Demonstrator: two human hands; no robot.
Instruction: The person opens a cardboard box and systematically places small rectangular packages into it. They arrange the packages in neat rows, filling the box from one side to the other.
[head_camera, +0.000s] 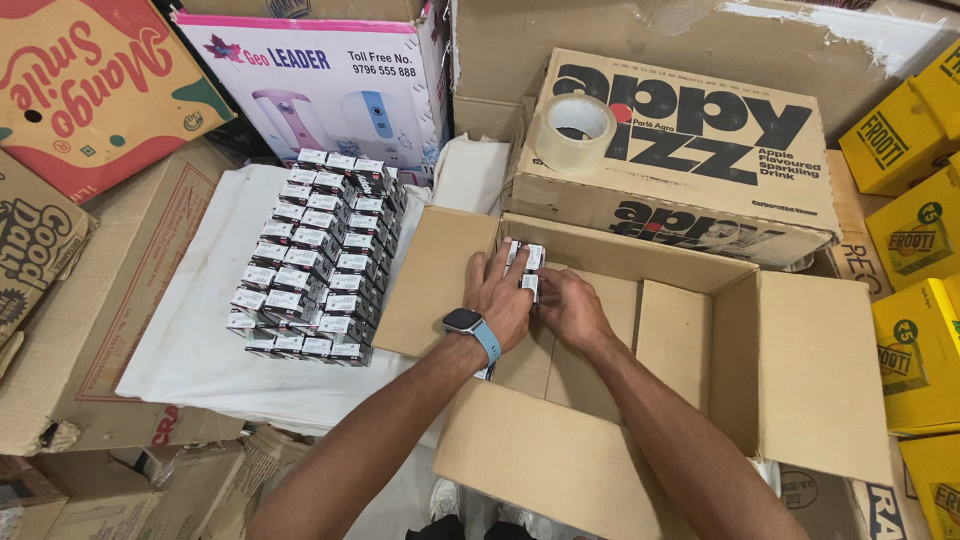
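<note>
Open brown carton (790, 360), centre to lower right of frame, flaps spread outward. Left hand (503, 297) and right hand (568, 305) both inside it at its upper left corner, fingers closed around a few small black-and-white boxes (527, 262) pressed against the carton wall. Blue-strapped watch (470, 325) on the left wrist. Stack of matching small boxes (318, 258), left of centre, in neat rows on a white sheet (190, 340). Roll of clear tape (573, 131), upper centre, resting on a large printed carton (700, 160). Yellow cartons (915, 240) along the right edge. Assorted cardboard boxes (90, 90) in the upper and lower left.
</note>
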